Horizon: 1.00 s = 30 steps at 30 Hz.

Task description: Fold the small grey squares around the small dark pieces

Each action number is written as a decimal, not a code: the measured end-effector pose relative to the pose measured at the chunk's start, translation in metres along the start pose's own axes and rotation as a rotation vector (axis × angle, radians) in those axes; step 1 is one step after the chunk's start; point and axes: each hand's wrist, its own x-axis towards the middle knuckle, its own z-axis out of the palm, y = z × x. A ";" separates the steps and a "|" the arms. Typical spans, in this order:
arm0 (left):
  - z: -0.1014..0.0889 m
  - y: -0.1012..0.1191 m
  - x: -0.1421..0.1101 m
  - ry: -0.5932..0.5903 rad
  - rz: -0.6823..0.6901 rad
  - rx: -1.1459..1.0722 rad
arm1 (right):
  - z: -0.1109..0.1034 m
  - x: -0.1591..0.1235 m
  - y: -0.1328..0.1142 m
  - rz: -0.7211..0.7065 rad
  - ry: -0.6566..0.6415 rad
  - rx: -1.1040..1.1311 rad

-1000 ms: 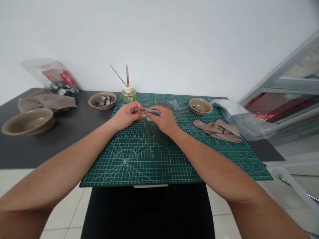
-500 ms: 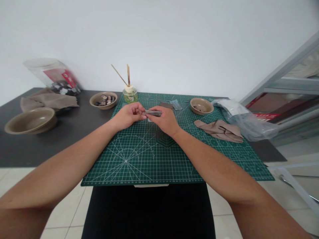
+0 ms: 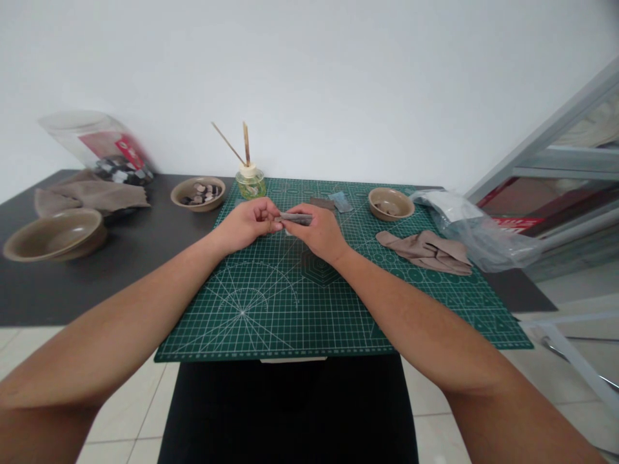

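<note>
My right hand [image 3: 316, 232] is closed around a folded grey strip [image 3: 298, 219]; whether it is sandpaper or cloth does not show clearly. Facing it, my left hand [image 3: 250, 223] is pinched closed, its fingertips meeting the strip's left end. Anything small between those fingertips is hidden. Both hands are over the far middle of a green cutting mat [image 3: 271, 322]. Just behind them on the mat lie a flat brown piece [image 3: 322, 203] and a small light-blue packet-like piece [image 3: 341, 202].
Left are a bowl of dark-and-pale pieces [image 3: 198, 194], a large bowl [image 3: 55, 235], brown cloth [image 3: 91, 195] and a clear container [image 3: 104, 148]. A reed diffuser [image 3: 251, 182] stands at the back. Right are a small bowl [image 3: 391, 203], a crumpled cloth [image 3: 425, 251] and a plastic bag [image 3: 488, 235].
The view has shifted slightly, so objects on the left sit a little further left. Both hands keep nearly the same pose, with the grey strip still between them.
</note>
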 end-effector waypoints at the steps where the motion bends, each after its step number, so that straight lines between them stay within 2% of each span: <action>1: 0.000 0.000 0.000 -0.001 0.003 -0.001 | 0.000 0.000 0.000 0.006 0.003 -0.005; 9: -0.001 -0.001 0.000 0.027 0.050 -0.021 | 0.000 -0.001 -0.001 0.029 0.016 -0.064; 14: -0.002 -0.004 0.001 0.033 0.071 -0.030 | 0.000 -0.002 -0.001 -0.027 0.008 -0.057; 22: -0.003 0.001 -0.001 0.015 0.027 -0.038 | -0.001 -0.001 0.002 -0.100 -0.005 -0.103; 30: -0.001 -0.003 0.000 0.037 0.051 -0.009 | -0.001 -0.001 0.002 -0.026 -0.025 -0.083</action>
